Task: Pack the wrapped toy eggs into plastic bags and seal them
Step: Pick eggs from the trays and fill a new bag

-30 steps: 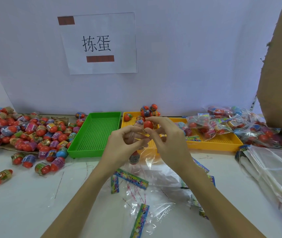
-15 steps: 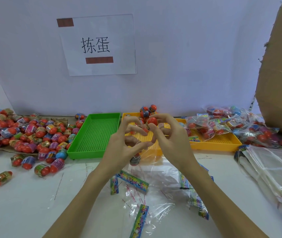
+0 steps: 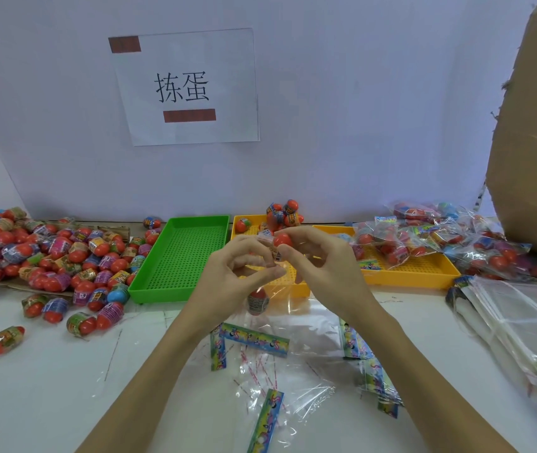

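Both hands sit slightly higher over the trays than a second ago; the egg between them is now turned red end up and more exposed. Left hand (image 3: 237, 273): fingers curled, pinching the mouth of a clear plastic bag (image 3: 277, 299) that hangs below, one egg already visible inside it. Right hand (image 3: 322, 266): fingertips grasp the wrapped toy egg (image 3: 282, 240) at the bag mouth, above the front edge of the yellow tray (image 3: 407, 273).

Handling, judged: egg light, rigid, with slick film wrap; best held across its middle, as now. Bag thin, limp, slippery; hold by the mouth edges.

Orientation: egg's long axis near upright, tilted slightly, red end up, label end toward the bag.

Loose egg pile (image 3: 48, 256) left of the green tray (image 3: 179, 256); filled bags (image 3: 440, 237) at right; spare bags on the bench (image 3: 48, 387).
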Available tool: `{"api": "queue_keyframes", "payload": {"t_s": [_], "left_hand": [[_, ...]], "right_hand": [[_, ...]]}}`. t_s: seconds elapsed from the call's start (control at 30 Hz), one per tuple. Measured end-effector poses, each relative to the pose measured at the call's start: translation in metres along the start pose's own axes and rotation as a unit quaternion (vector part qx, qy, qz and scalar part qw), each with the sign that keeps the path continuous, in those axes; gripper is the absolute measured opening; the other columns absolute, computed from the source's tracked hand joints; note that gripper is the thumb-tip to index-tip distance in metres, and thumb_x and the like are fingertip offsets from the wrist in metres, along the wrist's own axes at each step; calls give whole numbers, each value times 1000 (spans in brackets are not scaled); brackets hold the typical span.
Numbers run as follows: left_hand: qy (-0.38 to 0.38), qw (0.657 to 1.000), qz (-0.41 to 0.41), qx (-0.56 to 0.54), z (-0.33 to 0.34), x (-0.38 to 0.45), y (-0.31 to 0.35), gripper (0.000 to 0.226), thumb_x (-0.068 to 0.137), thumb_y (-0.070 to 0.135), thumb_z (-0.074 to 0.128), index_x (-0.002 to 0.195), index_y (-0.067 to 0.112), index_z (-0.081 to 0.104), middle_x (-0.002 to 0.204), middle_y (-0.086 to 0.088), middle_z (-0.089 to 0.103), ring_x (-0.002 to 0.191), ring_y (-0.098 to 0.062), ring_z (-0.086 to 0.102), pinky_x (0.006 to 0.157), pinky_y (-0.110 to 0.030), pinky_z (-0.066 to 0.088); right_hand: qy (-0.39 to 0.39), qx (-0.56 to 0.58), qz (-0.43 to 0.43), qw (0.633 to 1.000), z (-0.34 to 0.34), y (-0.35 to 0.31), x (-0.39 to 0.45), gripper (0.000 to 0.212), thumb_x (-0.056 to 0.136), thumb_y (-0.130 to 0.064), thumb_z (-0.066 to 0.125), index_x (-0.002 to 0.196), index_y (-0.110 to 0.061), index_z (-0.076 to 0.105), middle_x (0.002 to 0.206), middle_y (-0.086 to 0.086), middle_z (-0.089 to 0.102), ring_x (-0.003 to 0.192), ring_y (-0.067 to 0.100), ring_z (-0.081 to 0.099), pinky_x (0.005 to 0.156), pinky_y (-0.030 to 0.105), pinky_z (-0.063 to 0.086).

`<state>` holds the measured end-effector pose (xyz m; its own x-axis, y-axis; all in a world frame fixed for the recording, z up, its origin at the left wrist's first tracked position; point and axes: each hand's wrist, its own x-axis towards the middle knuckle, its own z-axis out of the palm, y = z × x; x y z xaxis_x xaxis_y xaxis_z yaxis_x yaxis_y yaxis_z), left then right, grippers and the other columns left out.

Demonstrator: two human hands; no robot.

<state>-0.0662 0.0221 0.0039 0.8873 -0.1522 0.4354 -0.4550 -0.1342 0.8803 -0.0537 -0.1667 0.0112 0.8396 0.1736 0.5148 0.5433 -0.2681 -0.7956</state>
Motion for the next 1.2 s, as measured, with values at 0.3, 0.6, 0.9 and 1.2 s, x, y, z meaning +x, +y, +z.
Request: {"api": "queue_keyframes", "payload": {"t_s": [0.3,0.6,0.9,1.2], "left_hand": [[8,1000,-4,29,-4,0,-1,24,80,27,89,88,11,73,88,-3,80,82,-19,77,77,-31,61],[2,1000,-21,1,-1,0,-4,24,79,21,87,89,4,72,108,-3,80,86,-27,79,82,-34,64],[6,999,-1,35,-3,2,-9,21,84,24,84,89,9,71,109,1,80,87,-20,79,77,-29,62],[4,1000,-23,18,-4,2,-14,22,86,26,83,97,10,72,113,1,79,92,-23,79,86,-37,64]], "right_hand": [[-36,-73,-44,996,-2,2,1,23,96,-23,72,118,-18,67,105,-6,70,74,8,72,60,14,49],[-89,-218,-91,968,-6,5,0,15,102,-21,63,113,-22,73,91,-15,72,79,-7,59,68,8,40],[-197,-160,-41,966,-5,3,-3,17,95,-23,64,112,-27,67,102,-14,70,98,5,60,75,10,42],[-240,-224,-7,945,-4,3,-2,33,92,-34,77,112,-38,52,105,-20,62,101,4,52,82,21,44]]}}
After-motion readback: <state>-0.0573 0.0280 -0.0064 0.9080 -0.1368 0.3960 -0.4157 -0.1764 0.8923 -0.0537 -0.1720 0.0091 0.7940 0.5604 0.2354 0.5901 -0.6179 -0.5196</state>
